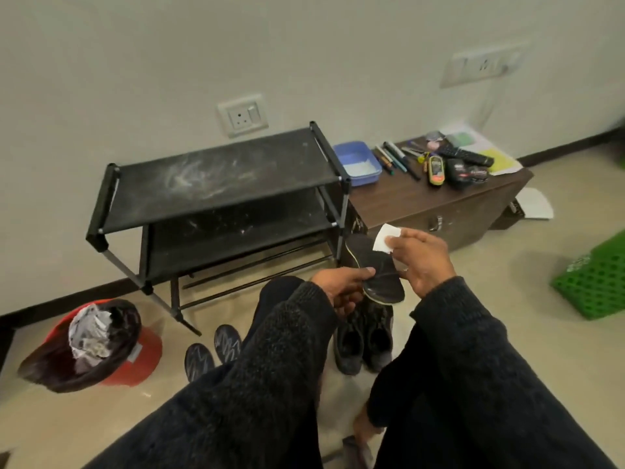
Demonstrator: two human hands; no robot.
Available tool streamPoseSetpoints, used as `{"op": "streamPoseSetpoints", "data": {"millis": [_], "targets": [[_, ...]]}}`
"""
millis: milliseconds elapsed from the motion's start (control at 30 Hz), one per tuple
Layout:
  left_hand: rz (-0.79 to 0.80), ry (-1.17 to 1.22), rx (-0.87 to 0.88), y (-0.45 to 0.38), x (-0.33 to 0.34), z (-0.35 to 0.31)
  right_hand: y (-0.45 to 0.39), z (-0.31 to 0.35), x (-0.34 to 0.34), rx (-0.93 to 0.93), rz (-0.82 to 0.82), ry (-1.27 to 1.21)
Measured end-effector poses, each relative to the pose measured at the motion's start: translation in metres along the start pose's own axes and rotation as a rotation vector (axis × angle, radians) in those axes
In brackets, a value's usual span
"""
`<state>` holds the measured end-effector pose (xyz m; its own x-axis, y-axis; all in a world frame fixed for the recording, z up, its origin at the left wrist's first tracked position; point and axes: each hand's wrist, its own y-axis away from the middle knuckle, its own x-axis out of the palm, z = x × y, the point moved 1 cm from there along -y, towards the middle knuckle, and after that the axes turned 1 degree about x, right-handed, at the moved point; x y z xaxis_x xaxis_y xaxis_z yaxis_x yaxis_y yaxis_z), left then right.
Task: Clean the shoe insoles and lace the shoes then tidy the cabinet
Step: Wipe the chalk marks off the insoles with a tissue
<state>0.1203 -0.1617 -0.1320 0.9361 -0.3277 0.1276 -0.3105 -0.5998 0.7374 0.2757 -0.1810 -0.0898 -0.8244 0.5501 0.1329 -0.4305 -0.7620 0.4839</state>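
The left hand (pixel 341 289) holds a dark insole (pixel 375 269) in the air at the centre of the view, thumb on its upper face and fingers curled beneath its near half. The insole has a pale edge and runs from near right to far left, its far end raised. The right hand (pixel 419 257) pinches a small white wipe (pixel 384 239) between thumb and fingers, and the wipe lies against the far end of the insole. Both arms wear dark fleece sleeves.

Directly below the hands, a pair of dark shoes (pixel 363 340) stands on the tiled floor, openings upward. To their left, two further insoles (pixel 213 353) lie on the floor with patterned faces showing, partly hidden by the left sleeve.

Far left of centre, a black shoe rack (pixel 216 187) stands against the wall; its top shelf carries pale dust smears. Just right of it sits a brown wooden cabinet (pixel 439 211), its top holding a blue tub (pixel 358 162), several pens (pixel 395 159), a remote control (pixel 465 155) and papers (pixel 487 150). A red bin (pixel 101 346) with a black liner, containing crumpled waste, stands near left. A green crate (pixel 595 286) sits at the right edge.
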Motion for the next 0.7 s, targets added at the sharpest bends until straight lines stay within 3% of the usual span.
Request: {"op": "streamPoseSetpoints", "data": {"millis": [233,500,700], "targets": [[0.040,-0.062,0.144,-0.012,0.012,-0.014,-0.015,0.004,-0.014,-0.072,-0.041,-0.023],[-0.146,-0.024,0.278,-0.142,0.023,-0.066,-0.129,0.003,-0.026,-0.173,-0.104,0.024],[-0.269,-0.652,0.634,-0.232,0.043,-0.109,-0.227,0.005,-0.019,-0.260,-0.097,0.224]]}}
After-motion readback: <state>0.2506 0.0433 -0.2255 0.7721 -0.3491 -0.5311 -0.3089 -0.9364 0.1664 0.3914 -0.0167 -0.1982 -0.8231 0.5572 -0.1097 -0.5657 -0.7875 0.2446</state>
